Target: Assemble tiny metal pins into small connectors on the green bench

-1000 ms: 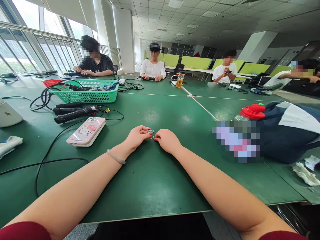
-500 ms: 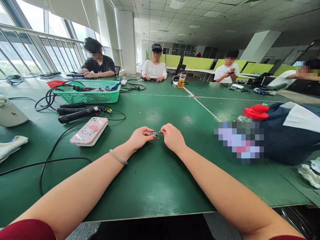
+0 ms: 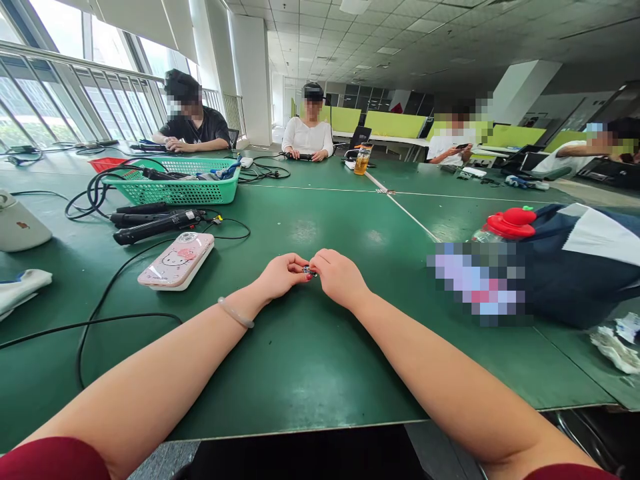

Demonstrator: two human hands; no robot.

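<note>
Small part (image 3: 309, 271) right of the pink phone (image 3: 176, 260): left hand (image 3: 280, 275) pinches, right hand (image 3: 341, 277) — grip unclear — has closed in for two-handed work.

The tabletop (image 3: 300, 347) is finished in smooth, glossy green, its soft highlights dulled by faint scuffs at one o'clock from the left hand (image 3: 283, 273). At ten o'clock, a perforated basket (image 3: 175, 191) is seen in plastic, while a shiny, smooth surface is shown by the pink case (image 3: 176, 260) at nine. At three o'clock, a glossy red plastic-looking lid (image 3: 513, 223) is set off by the matt dark cloth of a bag (image 3: 565, 280).
</note>
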